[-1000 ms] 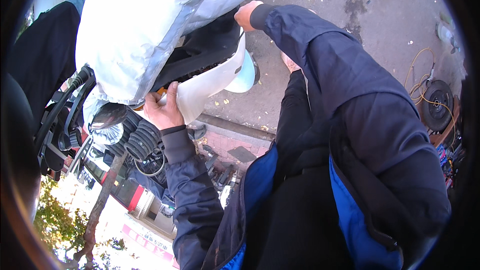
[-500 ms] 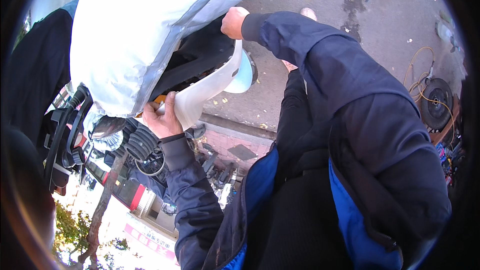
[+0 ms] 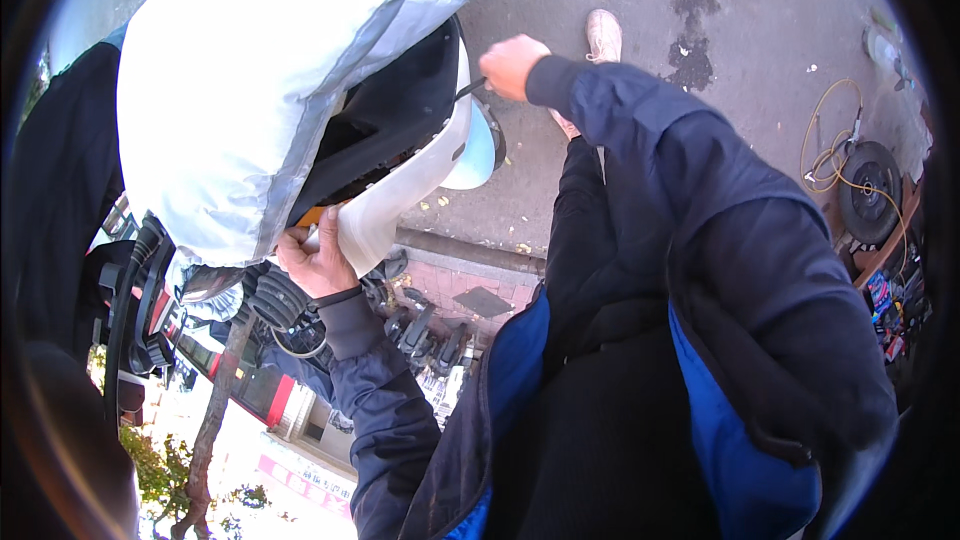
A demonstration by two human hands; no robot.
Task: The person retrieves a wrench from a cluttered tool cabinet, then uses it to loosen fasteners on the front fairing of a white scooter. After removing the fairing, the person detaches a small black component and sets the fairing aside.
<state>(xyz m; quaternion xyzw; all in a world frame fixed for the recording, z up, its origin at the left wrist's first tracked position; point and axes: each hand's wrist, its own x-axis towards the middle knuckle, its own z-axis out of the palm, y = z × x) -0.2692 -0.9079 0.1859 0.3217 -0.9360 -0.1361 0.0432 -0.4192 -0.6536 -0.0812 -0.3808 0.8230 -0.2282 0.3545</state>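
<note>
My left hand (image 3: 318, 262) is closed on the lower end of a curved white plastic panel (image 3: 415, 178), its thumb along the edge. My right hand (image 3: 512, 67) is a closed fist beside the panel's upper end. From it a short, slim dark tool (image 3: 470, 89) reaches to the panel's rim; its exact kind I cannot make out. Behind the panel, a dark cavity with black plastic parts (image 3: 385, 115) lies exposed. A large white padded cover (image 3: 230, 90) drapes over the vehicle above it. A pale blue rounded part (image 3: 470, 162) sits beyond the panel.
A loose black wheel (image 3: 870, 192) and a coiled yellow hose (image 3: 828, 162) lie on the pavement at right. A black handlebar grip (image 3: 145, 240) stands at left. Parked vehicles (image 3: 425, 335) line a pink-brick strip below. My shoe (image 3: 603, 35) is on the ground.
My right hand has pulled back to the right from the panel's upper end, and the dark tool now shows. My left hand keeps its hold; the white cover appears slightly further left.
</note>
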